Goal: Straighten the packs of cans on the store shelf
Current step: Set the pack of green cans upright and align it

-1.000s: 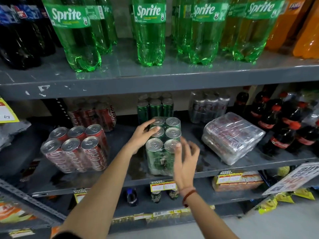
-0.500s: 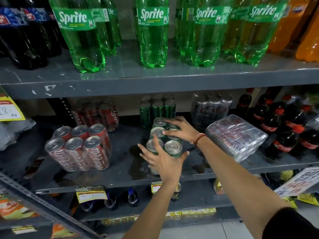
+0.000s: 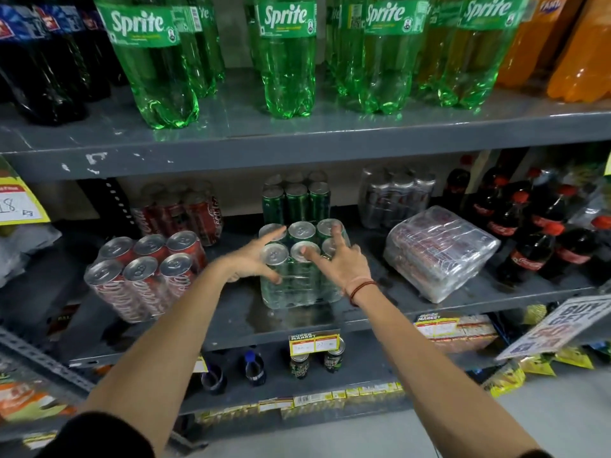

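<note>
A shrink-wrapped green can pack (image 3: 297,285) stands upright in the middle of the grey shelf (image 3: 380,312), its long side facing me. My left hand (image 3: 248,262) grips its left front corner, fingers on the can tops and thumb on the front wrap. My right hand (image 3: 344,262) holds the right front corner with fingers spread over the tops. To the left a red cola can pack (image 3: 145,279) leans tilted. To the right a clear-wrapped can pack (image 3: 439,252) lies on its side, skewed.
Behind stand three more can packs: red (image 3: 185,213), green (image 3: 297,200) and dark (image 3: 393,196). Small cola bottles (image 3: 529,239) crowd the right end. Large Sprite bottles (image 3: 287,61) fill the upper shelf. Price tags (image 3: 314,342) hang on the shelf edge; loose cans stand below.
The green pack has been turned from narrow end forward to long side forward. My hands shifted around it, from crossed over its top to one at each front corner.
</note>
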